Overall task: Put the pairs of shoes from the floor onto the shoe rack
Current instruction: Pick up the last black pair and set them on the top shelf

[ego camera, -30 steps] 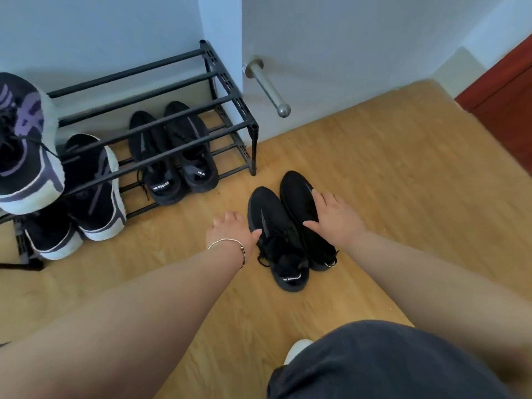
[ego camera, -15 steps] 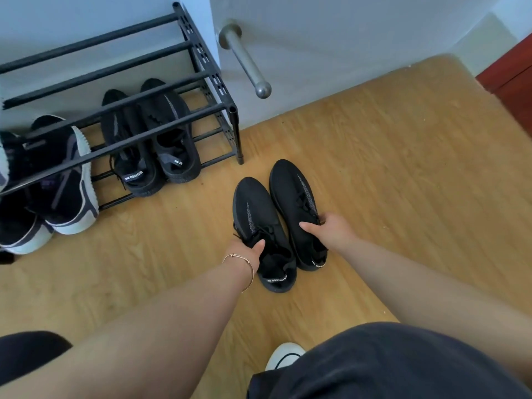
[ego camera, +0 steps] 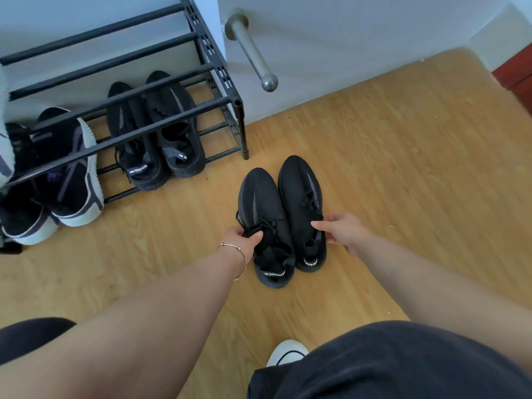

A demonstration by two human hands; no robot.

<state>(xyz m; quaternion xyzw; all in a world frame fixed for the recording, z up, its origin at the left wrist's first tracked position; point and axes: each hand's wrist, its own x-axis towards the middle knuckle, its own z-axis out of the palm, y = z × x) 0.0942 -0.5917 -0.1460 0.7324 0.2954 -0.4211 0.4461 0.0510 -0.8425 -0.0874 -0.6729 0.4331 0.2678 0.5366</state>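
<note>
Both hands are clamped on the black pair on the floor at the middle of the frame: my left hand (ego camera: pixel 241 237) pinches the collar and laces of the left shoe (ego camera: pixel 263 217), thumb on top and fingers curled under its outer edge, while my right hand (ego camera: pixel 341 230) grips the right shoe (ego camera: pixel 299 194) at its opening, thumb across the top and fingers wrapped over its outer side. From the left edge of the frame, I see a pair of dark sneakers with white soles (ego camera: pixel 69 174) sitting on the bottom tier of the shoe rack (ego camera: pixel 224 79), heels toward me and hanging out over the wooden floor (ego camera: pixel 403 168). Just beside them to the right, another black pair (ego camera: pixel 155 139) rests on the same tier under the rack's upper bars, with white lettering on the heel tabs. The rack stands against the white wall in the upper left. Right of the rack's corner post, a metal door handle (ego camera: pixel 253 53) juts out from a white door. The two shoes I hold lie side by side, touching, toes pointing away from me, soles on the floor just below the rack's lower right foot. A thin bracelet (ego camera: pixel 234 256) circles my left wrist. At the bottom a white shoe toe (ego camera: pixel 288 351) peeks out beside dark clothing.
</note>
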